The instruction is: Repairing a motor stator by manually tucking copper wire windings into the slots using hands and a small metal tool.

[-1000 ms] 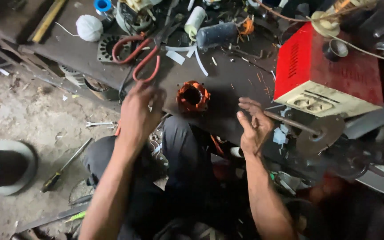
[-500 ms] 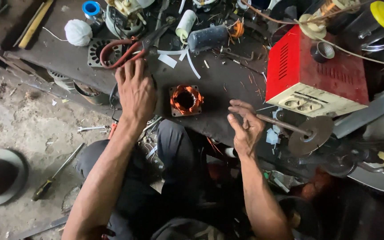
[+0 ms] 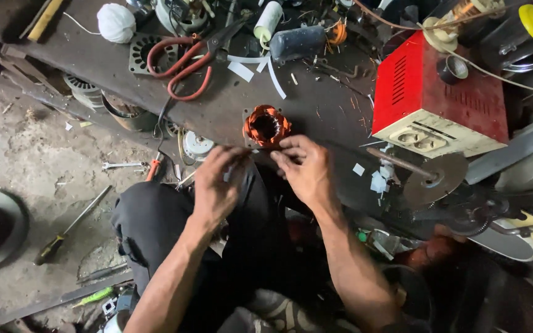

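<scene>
A motor stator (image 3: 267, 126) with orange copper windings sits on the dark workbench (image 3: 316, 105), close to its front edge. Both my hands are just in front of it, over my lap. My left hand (image 3: 217, 185) has its fingers curled and pinches a small white strip (image 3: 227, 175). My right hand (image 3: 304, 169) is to its right, fingertips bunched at the stator's front edge and meeting the left fingertips. What lies between the right fingertips is too small to make out clearly.
Red-handled shears (image 3: 183, 61), white paper strips (image 3: 257, 66), a ball of white string (image 3: 116, 22) and a white spool (image 3: 268, 20) lie further back. A red box with sockets (image 3: 445, 98) stands right. A screwdriver (image 3: 72, 225) and wrench (image 3: 121, 165) lie on the floor.
My left hand has pulled back from the bench near the shears to the front edge. My right hand has moved up and left, so both hands now meet in front of the stator.
</scene>
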